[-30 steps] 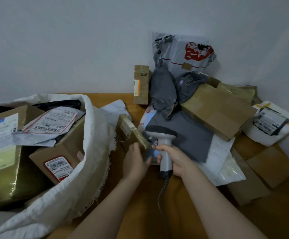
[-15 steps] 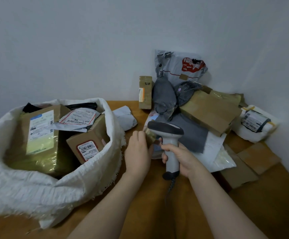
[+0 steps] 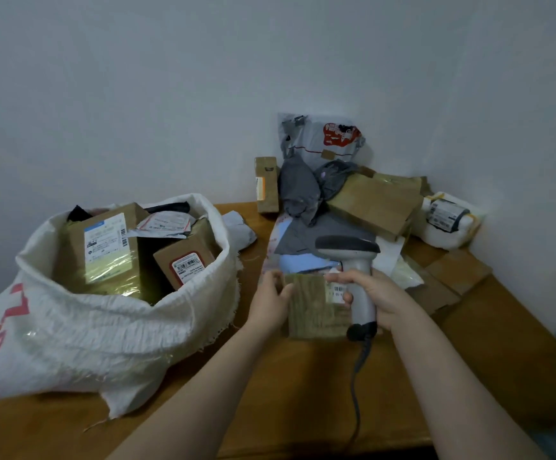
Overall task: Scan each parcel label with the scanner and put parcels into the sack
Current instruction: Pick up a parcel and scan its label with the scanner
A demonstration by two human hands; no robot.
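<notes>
Right of the sack [image 3: 110, 313], the left hand [image 3: 270, 302] had fingers curled round a small brown parcel [image 3: 316, 310]; the right hand [image 3: 377, 298] gripped the scanner [image 3: 358, 270], fingertips touching its label.

The sack [image 3: 110, 327] fills the left side of the tabletop [image 3: 303, 410]. Its mouth is packed with boxes [image 3: 110, 254] up to the rim, so there is room only above them. A pile [image 3: 369, 207] of parcels crowds the far right corner against the wall [image 3: 203, 94] and spreads along the right edge as flat cardboard [image 3: 452, 280]. Between sack and pile a bare strip runs toward the far edge. A white mailer [image 3: 240, 227] narrows it, and the left hand [image 3: 268, 303], right hand [image 3: 382, 297], small box [image 3: 313, 310] and scanner [image 3: 359, 280] block it midway. The cable [image 3: 356, 400] crosses the open front middle. The front right lies bare.
</notes>
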